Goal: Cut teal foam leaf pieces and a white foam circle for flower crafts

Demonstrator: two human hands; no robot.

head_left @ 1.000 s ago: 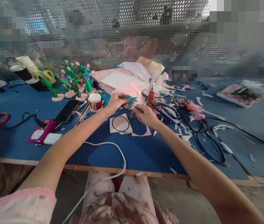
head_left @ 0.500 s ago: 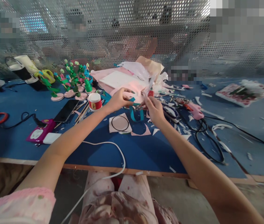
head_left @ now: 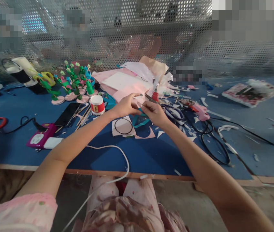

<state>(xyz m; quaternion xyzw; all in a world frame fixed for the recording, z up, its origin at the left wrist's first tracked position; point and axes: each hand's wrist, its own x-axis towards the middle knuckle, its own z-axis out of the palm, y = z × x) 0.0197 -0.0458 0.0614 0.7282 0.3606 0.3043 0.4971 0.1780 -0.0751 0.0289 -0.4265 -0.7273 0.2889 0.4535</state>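
My left hand (head_left: 127, 106) curls with its fingers bent, and my right hand (head_left: 154, 112) bunches its fingertips right beside it; I cannot tell which grips the blue strip (head_left: 141, 123) showing just below both. Nearer me, a ringed card (head_left: 123, 127) lies on the surface (head_left: 161, 158); a tub (head_left: 97, 104) stands left, a glue gun (head_left: 201, 111) lies right.

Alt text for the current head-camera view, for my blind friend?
A person's left hand and right hand are close together over a blue table, a teal strip beneath them. To the left stand a red-labelled jar and green craft plants; to the right, a pink corded tool.
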